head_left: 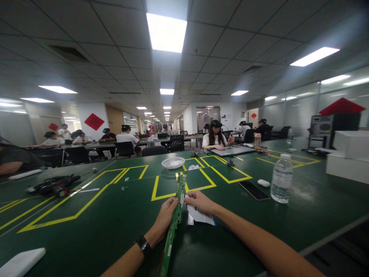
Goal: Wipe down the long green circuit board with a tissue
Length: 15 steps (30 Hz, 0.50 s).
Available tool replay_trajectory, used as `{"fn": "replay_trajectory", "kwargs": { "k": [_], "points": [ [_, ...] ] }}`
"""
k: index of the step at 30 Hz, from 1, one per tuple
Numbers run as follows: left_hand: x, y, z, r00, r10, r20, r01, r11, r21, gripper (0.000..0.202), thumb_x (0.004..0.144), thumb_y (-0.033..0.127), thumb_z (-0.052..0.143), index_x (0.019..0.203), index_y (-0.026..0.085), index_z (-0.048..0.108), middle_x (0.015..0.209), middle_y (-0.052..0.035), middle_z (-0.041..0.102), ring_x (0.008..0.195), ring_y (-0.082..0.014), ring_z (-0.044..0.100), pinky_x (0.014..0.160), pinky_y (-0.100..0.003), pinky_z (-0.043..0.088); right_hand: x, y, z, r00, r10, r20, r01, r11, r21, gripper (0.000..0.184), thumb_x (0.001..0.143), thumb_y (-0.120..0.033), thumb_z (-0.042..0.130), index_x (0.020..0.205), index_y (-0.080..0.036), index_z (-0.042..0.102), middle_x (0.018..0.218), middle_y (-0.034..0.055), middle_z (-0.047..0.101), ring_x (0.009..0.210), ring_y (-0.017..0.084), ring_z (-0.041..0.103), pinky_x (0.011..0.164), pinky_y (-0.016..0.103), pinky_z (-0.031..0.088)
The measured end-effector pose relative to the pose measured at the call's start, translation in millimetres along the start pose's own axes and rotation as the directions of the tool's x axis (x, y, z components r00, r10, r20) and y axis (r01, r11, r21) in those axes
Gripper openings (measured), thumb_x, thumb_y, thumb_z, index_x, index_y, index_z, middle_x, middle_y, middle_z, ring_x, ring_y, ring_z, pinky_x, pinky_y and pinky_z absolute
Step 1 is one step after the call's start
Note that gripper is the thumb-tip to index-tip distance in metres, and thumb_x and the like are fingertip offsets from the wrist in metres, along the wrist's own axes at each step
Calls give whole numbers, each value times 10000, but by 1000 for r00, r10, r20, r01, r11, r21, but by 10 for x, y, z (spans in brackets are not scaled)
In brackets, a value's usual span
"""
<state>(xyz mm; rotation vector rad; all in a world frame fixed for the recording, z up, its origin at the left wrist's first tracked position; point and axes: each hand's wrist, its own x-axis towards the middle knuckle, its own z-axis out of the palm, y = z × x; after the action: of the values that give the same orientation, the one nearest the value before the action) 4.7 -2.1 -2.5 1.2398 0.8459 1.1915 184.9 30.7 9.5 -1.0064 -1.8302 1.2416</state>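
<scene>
A long green circuit board (pixel 173 227) stands tilted above the counter (pixel 121 231), its near end running out of view at the bottom and its far end pointing away from the wearer. The left hand (pixel 164 215) has its grip closed on the board, with the thumb on the face near the middle; a dark watch (pixel 143 245) circles that wrist. The right hand (pixel 198 201) is at the board's right edge, fingers bent and drawn together beside a small white part. I cannot tell whether its grip is closed on anything. Just below the right hand is a white flat strip (pixel 203 217) with a blue end.

Beyond the board's far end sits a round white basket (pixel 173 163), near the yellow tape (pixel 155 188) outlines. To the right, a black phone (pixel 254 190) lies flat beside a small white case (pixel 263 183), and an upright water bottle (pixel 281 179) stands next to them. On the left lies a dark tangle (pixel 57 185), too blurred to make out. Across the counter sits a person in a dark cap (pixel 215 124).
</scene>
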Motion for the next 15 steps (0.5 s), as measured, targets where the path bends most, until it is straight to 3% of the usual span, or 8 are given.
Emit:
{"fn": "replay_trajectory", "kwargs": {
  "k": [4,15],
  "points": [
    [9,-9,5,999,-26,24,26,999,-31,406,715,502,660,900,151,577,697,-2,639,522,-101,568,491,-197,440,8,13,8,1000,-2,1,2,999,33,298,771,-416,609,801,-119,612,633,-20,570,500,63,442,476,177,315],
    [11,-14,-15,998,56,-17,-57,998,-34,364,755,487,628,890,153,579,745,-17,652,626,-111,614,590,-207,487,-27,-62,21,997,72,-19,-70,993,94,271,737,-390,639,726,-124,591,593,-23,570,496,70,475,478,182,332]
  ]
}}
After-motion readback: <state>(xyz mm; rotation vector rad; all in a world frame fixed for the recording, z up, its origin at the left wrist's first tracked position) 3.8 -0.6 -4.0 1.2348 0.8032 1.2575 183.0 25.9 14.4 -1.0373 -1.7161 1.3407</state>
